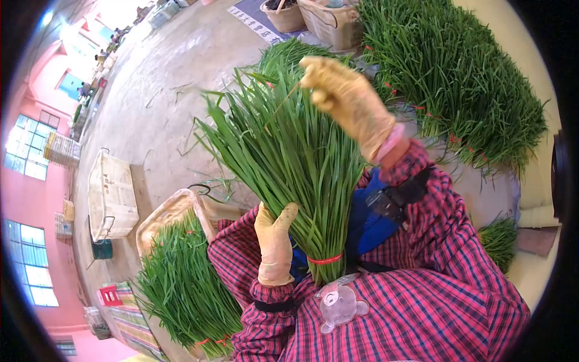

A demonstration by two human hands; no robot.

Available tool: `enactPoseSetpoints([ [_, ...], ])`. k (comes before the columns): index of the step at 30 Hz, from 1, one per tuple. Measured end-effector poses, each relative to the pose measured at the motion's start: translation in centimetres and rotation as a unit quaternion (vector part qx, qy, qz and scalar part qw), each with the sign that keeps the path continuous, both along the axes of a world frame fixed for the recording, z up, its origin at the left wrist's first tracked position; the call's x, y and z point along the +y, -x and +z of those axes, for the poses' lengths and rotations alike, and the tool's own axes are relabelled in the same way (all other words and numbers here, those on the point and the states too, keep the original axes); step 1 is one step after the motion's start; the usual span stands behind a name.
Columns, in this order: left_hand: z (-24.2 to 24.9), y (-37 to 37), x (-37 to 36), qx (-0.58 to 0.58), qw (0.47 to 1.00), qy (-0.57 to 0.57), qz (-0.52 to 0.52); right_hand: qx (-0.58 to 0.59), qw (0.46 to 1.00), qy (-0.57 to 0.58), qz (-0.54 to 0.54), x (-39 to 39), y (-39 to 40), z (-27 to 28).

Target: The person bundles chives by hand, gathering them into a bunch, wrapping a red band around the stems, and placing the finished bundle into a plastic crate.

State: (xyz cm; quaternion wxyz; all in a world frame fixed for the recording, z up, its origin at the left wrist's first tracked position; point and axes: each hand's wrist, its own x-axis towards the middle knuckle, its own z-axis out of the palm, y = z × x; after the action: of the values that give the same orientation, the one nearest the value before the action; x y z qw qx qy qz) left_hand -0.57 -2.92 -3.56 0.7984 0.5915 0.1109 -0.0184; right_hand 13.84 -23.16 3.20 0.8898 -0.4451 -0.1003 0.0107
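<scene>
A big bunch of green garlic chives (301,163) stands upright against my lap, its lower end bound with a red band (325,260). My left hand (276,241), in a pale yellow rubber glove, grips the bunch from the side, thumb across the leaves. Above the leaf tips is my right hand (350,99), gloved the same way, its fingers pinched together. From them a thin yellowish-brown blade (286,104) slants down toward the leaves. The far side of the bunch and the fingers behind it are hidden.
At lower left, a basket (178,202) holds more banded chives (187,283). A large pile of chive bunches (458,78) lies at upper right. Two tubs stand at the top, including a cream basket (335,24). A white crate (113,193) sits on the concrete floor at left.
</scene>
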Motion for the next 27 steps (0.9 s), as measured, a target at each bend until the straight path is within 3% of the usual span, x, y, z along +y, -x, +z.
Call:
enactPoseSetpoints([
  [6,-0.3,0.3,1.2,0.012,0.999,0.035,0.018,-0.005,0.995,-0.022,-0.097,-7.2,-0.9,-1.4],
  [8,-0.3,0.5,1.7,0.018,0.998,0.052,0.036,0.009,0.989,-0.100,-0.106,-10.5,-1.0,-3.7],
  [10,-0.8,0.6,2.0,0.024,0.997,0.048,0.047,0.061,0.971,-0.127,-0.196,-12.0,0.6,-4.0],
  [11,-0.8,0.6,2.1,0.027,0.997,0.047,0.053,0.026,0.976,-0.167,-0.137,-14.6,0.6,-6.5],
  [13,-2.0,0.7,2.8,0.028,0.996,0.026,0.086,0.048,0.970,-0.160,-0.179,-16.6,2.3,-8.1],
  [14,-2.4,0.9,2.9,0.029,0.994,0.036,0.095,0.078,0.968,-0.075,-0.225,-17.1,3.2,-8.9],
  [16,-2.6,1.0,3.1,0.029,0.991,0.077,0.105,0.123,0.930,0.227,-0.260,-14.0,6.2,-7.2],
  [20,0.2,0.2,2.7,0.002,0.990,0.096,0.107,0.157,0.954,0.237,0.092,-6.6,10.0,-5.1],
  [22,2.5,-0.2,1.8,-0.006,0.991,0.091,0.096,0.035,0.950,0.259,0.169,-1.5,12.3,-6.3],
  [24,4.7,-0.4,0.2,-0.070,0.996,0.002,0.059,-0.060,0.936,0.334,0.095,3.2,13.8,-6.3],
  [26,5.0,-0.5,-0.5,-0.145,0.984,-0.102,-0.001,0.066,0.953,0.273,0.113,5.3,13.4,-5.1],
  [27,7.0,0.1,-0.8,-0.156,0.983,-0.090,-0.026,0.117,0.969,0.187,0.110,5.8,12.5,-6.3],
])
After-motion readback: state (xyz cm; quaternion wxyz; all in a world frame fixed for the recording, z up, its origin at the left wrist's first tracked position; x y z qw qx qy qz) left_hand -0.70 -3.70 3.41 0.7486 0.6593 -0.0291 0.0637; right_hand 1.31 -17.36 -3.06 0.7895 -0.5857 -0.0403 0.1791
